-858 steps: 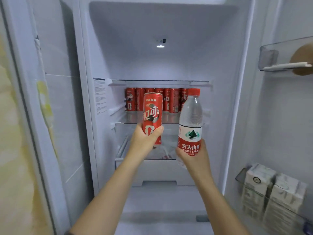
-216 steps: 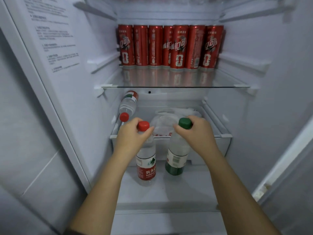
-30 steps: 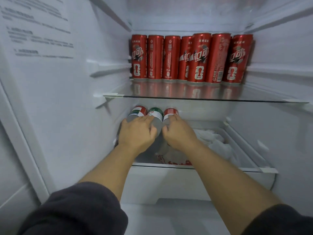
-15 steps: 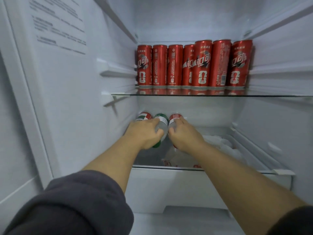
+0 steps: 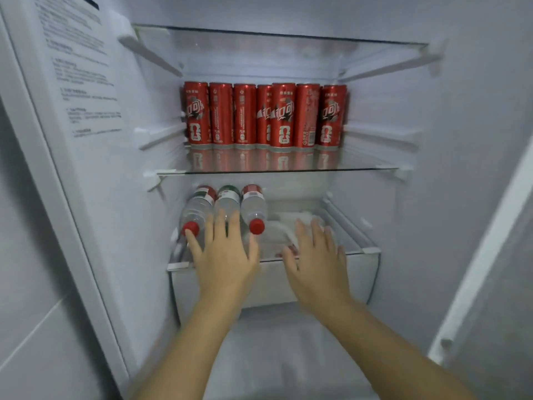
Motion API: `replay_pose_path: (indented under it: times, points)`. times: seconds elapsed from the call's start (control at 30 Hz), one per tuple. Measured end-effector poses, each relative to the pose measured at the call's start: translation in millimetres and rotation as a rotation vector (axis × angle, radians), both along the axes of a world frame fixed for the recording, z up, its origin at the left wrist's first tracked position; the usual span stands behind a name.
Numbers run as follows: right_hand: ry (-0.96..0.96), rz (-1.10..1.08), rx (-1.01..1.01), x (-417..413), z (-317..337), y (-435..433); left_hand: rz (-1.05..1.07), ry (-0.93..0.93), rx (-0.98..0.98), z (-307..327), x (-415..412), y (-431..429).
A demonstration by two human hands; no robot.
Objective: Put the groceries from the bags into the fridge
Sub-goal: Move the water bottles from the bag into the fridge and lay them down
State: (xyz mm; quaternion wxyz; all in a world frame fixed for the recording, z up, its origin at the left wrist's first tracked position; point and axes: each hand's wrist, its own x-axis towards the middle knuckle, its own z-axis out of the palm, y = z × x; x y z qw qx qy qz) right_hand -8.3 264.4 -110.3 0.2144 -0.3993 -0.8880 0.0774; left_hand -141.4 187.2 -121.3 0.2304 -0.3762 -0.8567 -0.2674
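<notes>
Stocking appears well advanced; entries as follows.

Fridge [image 5: 409,116]: open and lit, with a printed label [image 5: 80,82] on its left wall.

Cans [image 5: 265,116]: red, upright, in one close row touching side to side at the back of the glass shelf [image 5: 372,165]. Judged stowed.

Bottles [image 5: 253,202]: three, clear plastic with water. They lie on their sides, packed side by side at the left end of the low shelf [image 5: 357,246] over the drawer [image 5: 363,281]. Bases point to the back, necks to the front. The two outer ones show red caps. The middle bottle [image 5: 227,197] has a green band, and its cap is hidden under the fingers. Judged stowed and lying steady.

White wrap [image 5: 288,223]: crumpled, right of the bottles; whether it lies on the shelf or under it cannot be told.

Left hand [image 5: 225,255]: fingers straight and spread over the neck end of the middle bottle, gripping nothing. Whether it touches cannot be told.

Right hand [image 5: 317,255]: somewhat blurred, fingers spread, holding nothing, over the front of the low shelf beside the wrap.

Bags: not in view, so what is left in them cannot be told. Outstanding, by judgement: fetching any further groceries, then shutting the door.
</notes>
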Motion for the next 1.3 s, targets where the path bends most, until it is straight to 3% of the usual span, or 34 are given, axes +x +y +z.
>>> replay_pose_path:
  times: [0.23, 0.43, 0.53, 0.93, 1.3]
  points:
    - [-0.171, -0.056, 0.195, 116.6, 48.9, -61.5, -0.233, -0.123, 0.044, 20.5, 117.5, -59.0]
    - [-0.158, -0.107, 0.521, 230.9, 83.3, -126.3, -0.453, -0.195, 0.165, 39.6, 213.8, -105.0]
    - [-0.161, -0.224, 0.574, 299.2, 87.6, -155.0, -0.537, -0.227, 0.2, 42.9, 269.2, -119.0]
    - [-0.287, -0.809, 0.374, 578.8, 37.3, -294.1, -1.041, -0.212, 0.086, 25.1, 538.7, -182.3]
    - [-0.34, -1.26, 0.264, 752.8, 9.9, -412.5, -1.447, -0.144, -0.097, -0.6, 738.3, -243.3]
